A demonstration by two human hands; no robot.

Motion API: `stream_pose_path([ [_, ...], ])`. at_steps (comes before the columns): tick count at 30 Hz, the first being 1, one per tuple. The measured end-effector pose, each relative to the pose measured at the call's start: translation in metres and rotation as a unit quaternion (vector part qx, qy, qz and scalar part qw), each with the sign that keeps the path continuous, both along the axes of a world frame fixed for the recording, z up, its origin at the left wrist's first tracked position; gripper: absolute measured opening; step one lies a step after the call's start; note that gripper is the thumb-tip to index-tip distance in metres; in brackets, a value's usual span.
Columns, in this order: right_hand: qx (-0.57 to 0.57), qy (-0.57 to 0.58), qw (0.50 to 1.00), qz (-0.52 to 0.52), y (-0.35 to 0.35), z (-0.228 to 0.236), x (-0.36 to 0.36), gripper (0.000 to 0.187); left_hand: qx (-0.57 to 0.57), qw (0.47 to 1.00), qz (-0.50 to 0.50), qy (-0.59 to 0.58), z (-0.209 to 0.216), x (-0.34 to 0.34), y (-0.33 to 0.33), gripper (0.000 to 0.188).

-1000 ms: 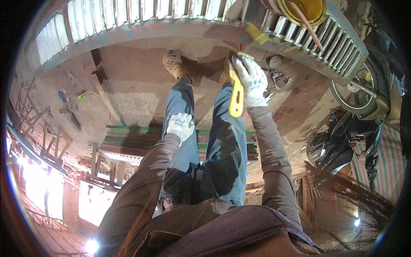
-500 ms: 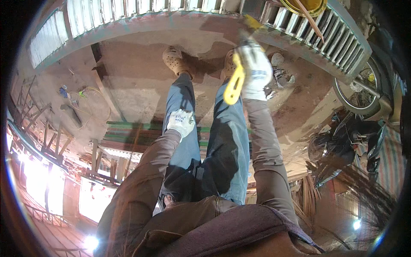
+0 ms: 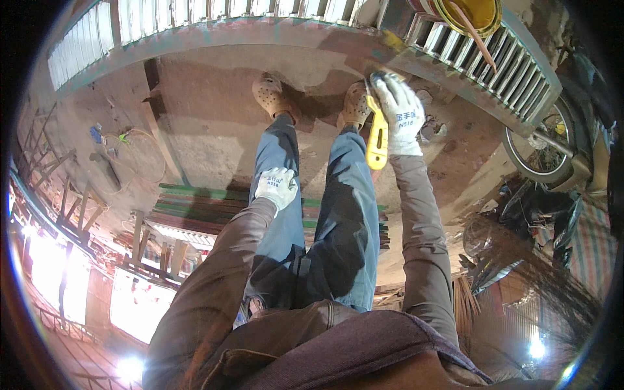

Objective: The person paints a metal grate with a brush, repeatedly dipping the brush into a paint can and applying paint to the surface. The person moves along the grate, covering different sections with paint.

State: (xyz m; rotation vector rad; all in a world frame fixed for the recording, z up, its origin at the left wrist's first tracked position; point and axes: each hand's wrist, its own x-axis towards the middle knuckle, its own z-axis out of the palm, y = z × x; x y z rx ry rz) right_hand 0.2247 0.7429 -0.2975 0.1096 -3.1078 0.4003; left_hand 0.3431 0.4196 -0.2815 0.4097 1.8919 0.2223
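My right hand [image 3: 401, 110], in a white work glove, is closed around a putty knife [image 3: 377, 140] with a yellow handle that has a hole near its end. The putty knife's blade is hidden by the hand, just below the edge of a slatted wooden frame [image 3: 286, 31]. My left hand [image 3: 277, 186], also gloved, lies on my left knee with its fingers bent over it, holding nothing. On the right part of the frame stands a round can [image 3: 484, 29] with yellow contents and a thin stick [image 3: 478, 39] across its rim.
A wheel [image 3: 541, 146] stands near the frame's right end. Green and brown boards [image 3: 201, 201] lie under my legs. Black bags [image 3: 536, 208] are piled at right. On the left are a loose plank [image 3: 166, 143], a cable [image 3: 156, 146] and wooden stools [image 3: 81, 201].
My right hand has shifted slightly right with the putty knife, and its handle now points more straight down. The whole view has tilted a little. My left hand stays on the knee.
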Motion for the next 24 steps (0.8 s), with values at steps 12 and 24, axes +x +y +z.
stream_pose_path([
  [12,-0.041,0.133,0.988,-0.063,0.004,0.002,-0.008,0.031,-0.005,1.0,-0.022,-0.006,-0.003,0.008,-0.008,0.023],
  [24,-0.023,0.037,0.999,-0.01,-0.032,-0.004,-0.011,0.034,0.03,0.999,0.012,0.008,-0.007,0.011,-0.01,0.022],
])
